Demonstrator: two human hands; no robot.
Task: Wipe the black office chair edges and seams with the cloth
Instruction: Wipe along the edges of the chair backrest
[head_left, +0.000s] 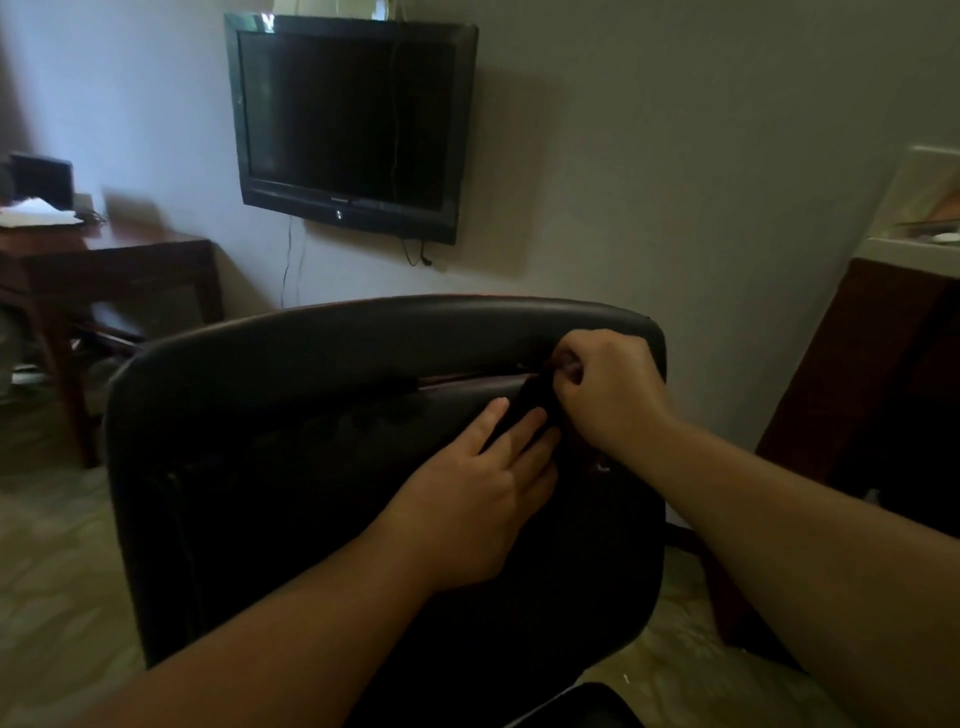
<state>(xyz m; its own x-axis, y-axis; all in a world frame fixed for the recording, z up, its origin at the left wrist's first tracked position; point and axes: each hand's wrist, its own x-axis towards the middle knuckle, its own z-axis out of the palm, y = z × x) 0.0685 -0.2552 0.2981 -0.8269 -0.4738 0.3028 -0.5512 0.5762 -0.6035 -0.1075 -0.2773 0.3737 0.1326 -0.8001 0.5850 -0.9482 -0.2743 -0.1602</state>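
The right hand (602, 389) pinches a dark cloth (530, 410) into the seam (457, 378) across the black office chair (291, 467) back; the left hand (483, 483) lies flat, fingers straight, pressing the cloth just below. Seam-wiping looks underway; next, likely dragging the cloth leftward along the seam.

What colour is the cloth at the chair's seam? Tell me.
Dark, near black, the cloth shows only dimly in the head view.

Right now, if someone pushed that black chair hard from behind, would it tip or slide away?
The chair would probably turn or tilt rather than stay put; its back looks tall and broad. Its base is hidden, so rolling is a guess. The left hand resting flat on it should steady it somewhat.
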